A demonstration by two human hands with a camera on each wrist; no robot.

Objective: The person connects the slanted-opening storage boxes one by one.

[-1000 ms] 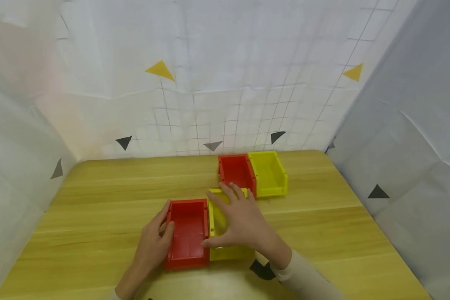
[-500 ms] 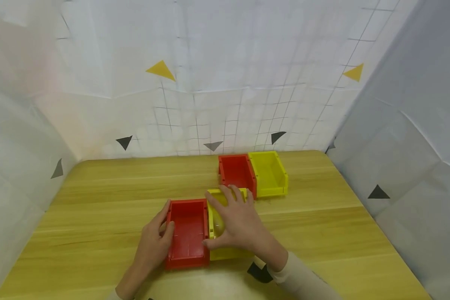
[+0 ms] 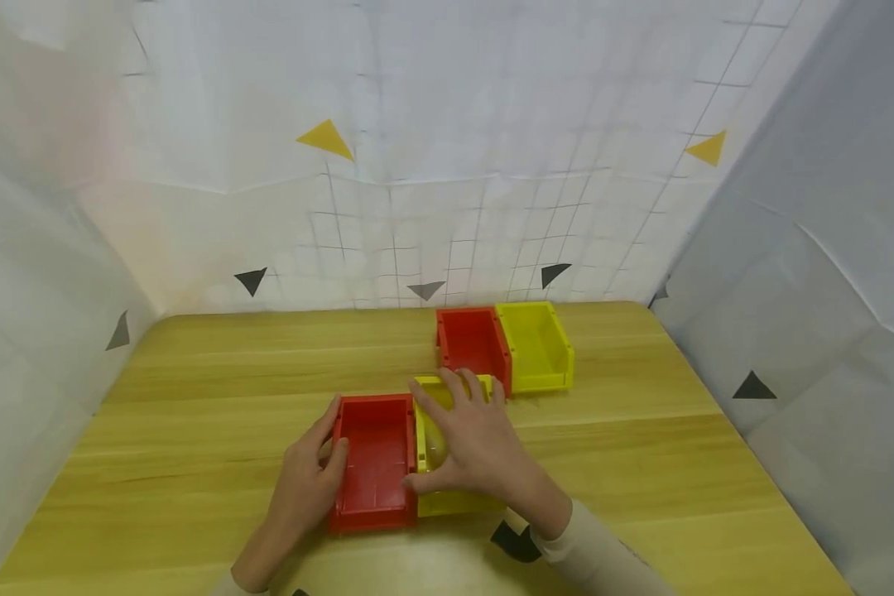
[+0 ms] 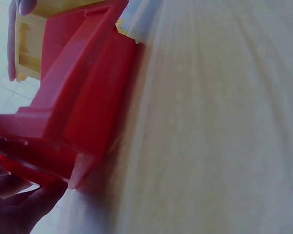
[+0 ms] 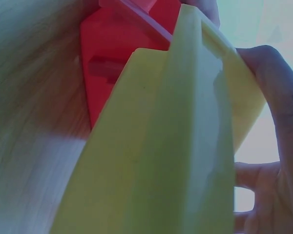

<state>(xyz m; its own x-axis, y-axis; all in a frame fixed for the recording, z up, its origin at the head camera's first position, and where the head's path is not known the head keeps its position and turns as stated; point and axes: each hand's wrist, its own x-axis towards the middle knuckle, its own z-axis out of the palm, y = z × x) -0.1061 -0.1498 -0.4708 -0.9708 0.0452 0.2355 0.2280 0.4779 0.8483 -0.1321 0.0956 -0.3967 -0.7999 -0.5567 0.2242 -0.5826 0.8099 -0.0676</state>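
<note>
On the table [image 3: 194, 430], head view, the left hand [image 3: 305, 480] grips the red bin [image 3: 375, 468]; the spread right hand [image 3: 484, 447] clasps the yellow bin [image 3: 458, 502] alongside. Left wrist view: fingers [image 4: 39, 200] against the red bin. Right wrist view: thumb [image 5: 266, 58] at the yellow rim.

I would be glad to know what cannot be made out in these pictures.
Head: the inside of the near yellow bin, mostly covered by the right hand.
Head: the front of the far red bin, partly behind that hand.
Head: what the dark item is, cut by the bottom edge.
Left wrist: part of the left hand, beyond the left edge.
Right wrist: part of the near yellow bin, beyond the bottom edge.
</note>
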